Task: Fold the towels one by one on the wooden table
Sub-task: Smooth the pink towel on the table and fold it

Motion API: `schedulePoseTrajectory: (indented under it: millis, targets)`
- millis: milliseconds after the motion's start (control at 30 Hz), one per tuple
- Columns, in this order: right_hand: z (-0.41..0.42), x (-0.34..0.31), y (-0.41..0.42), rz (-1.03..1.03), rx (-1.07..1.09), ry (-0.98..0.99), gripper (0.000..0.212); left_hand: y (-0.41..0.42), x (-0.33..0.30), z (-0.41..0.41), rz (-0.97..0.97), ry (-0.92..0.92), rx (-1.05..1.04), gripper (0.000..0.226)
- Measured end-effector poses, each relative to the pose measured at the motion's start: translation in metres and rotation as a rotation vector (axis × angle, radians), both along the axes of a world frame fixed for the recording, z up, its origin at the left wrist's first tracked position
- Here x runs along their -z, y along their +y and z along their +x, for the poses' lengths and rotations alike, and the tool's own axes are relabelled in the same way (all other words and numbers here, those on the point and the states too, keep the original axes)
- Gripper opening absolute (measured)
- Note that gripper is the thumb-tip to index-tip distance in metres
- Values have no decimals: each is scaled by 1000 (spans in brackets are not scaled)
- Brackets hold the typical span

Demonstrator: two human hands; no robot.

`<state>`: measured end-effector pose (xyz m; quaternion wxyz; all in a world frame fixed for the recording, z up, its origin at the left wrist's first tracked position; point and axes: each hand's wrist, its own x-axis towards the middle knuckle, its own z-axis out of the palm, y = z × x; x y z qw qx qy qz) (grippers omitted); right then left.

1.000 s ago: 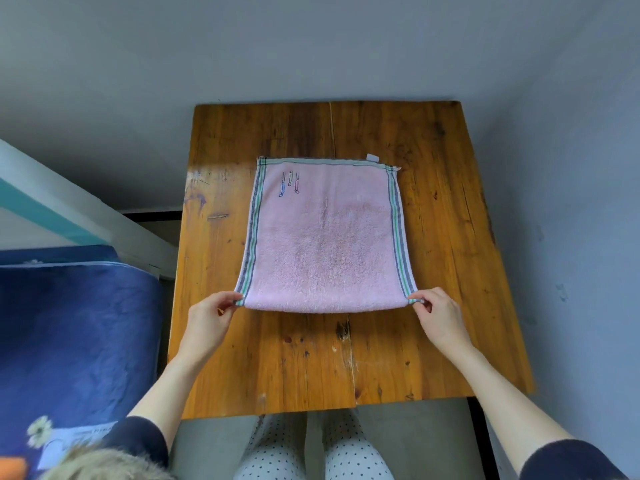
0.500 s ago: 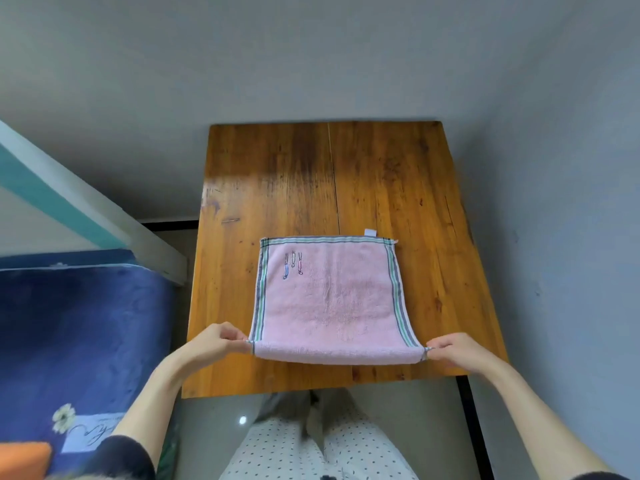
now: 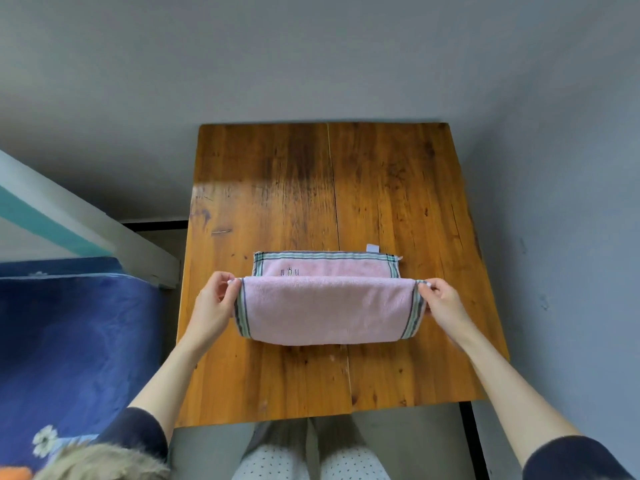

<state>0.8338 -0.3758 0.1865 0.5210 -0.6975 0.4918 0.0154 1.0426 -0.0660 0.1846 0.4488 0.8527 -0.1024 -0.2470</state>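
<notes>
At the far left we see a blue bedcover [image 3: 69, 341] with a small white flower printed near its lower edge, and above it a white and teal beam [image 3: 79, 230] running slantwise toward the table. Next comes our left hand [image 3: 211, 306], raised over the wooden table [image 3: 398, 188], its thumb and fingertips pinching the left corner of the pink towel [image 3: 325, 310]; the grip is narrow, closed on the striped hem. The towel lies in the middle of the table, a little nearer to us than to the far edge, and it is partly doubled: the near portion is lifted and curved over toward the far side, so that it forms a rounded roll-like fold resting on the wood at its near side, while its raised edge stretches level between our two hands. Beyond that raised edge a narrow strip of the towel's far part lies flat on the table, showing its green and dark striped border, a small stitched motif near the left, and a white tag [image 3: 373, 248] sticking out past the far hem toward the right. Then our right hand [image 3: 443, 303] pinches the right corner of the raised edge in the same tight manner, fingers curled on the hem. To the right of the table stands a grey wall [image 3: 571, 202].
</notes>
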Motion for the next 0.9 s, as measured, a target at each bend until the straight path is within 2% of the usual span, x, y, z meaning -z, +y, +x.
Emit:
schedulePoseTrajectory:
  millis: [233, 533, 633, 900]
  targets:
    - [49, 44, -12, -182, 71, 25, 22, -35, 44, 33, 91, -117, -34, 10]
    - [63, 75, -15, -219, 145, 50, 16, -52, 72, 41, 210, -146, -58, 15]
    - [64, 78, -15, -259, 168, 39, 14, -55, 78, 44, 229, -114, -69, 14]
    - [72, 87, -14, -340, 198, 52, 11, -61, 87, 47, 251, -183, -117, 16]
